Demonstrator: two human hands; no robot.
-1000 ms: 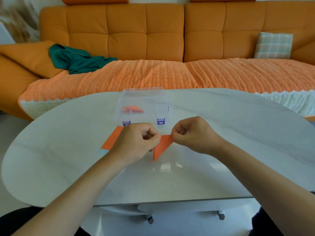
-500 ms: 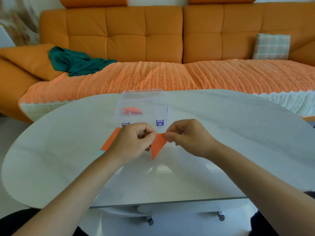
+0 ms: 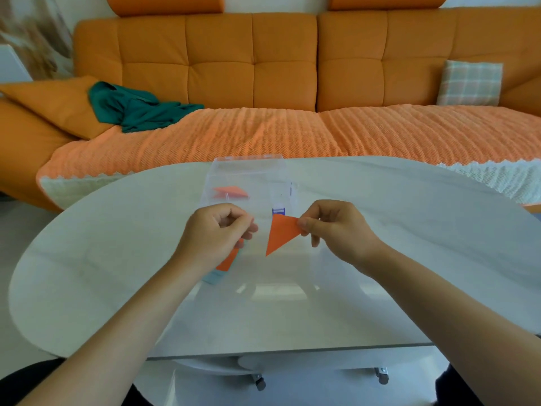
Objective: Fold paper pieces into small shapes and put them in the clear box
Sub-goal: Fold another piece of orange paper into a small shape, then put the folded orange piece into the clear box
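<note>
On the sofa at the far left lay one green cloth (image 3: 137, 109); one checked cushion (image 3: 470, 83) sat at the far right. Three orange paper items showed on or above the pale counter (image 3: 87, 259). Leftmost, one flat sheet (image 3: 227, 262) lay on the counter over a light blue piece, mostly hidden under the left hand (image 3: 216, 232). That hand's grip was curled with thumb and fingertips close together, holding nothing that could be seen. Behind the hands stood one clear box (image 3: 248, 183), open, with two blue latches at its near edge; only one latch (image 3: 278, 211) showed. Inside it, in the left part, rested one folded orange shape (image 3: 231, 191). To the right, one folded orange triangle (image 3: 281, 232) hung above the counter, pointing down, its upper right corner pinched in the grip of the right hand (image 3: 336, 230), just in front of the box.
</note>
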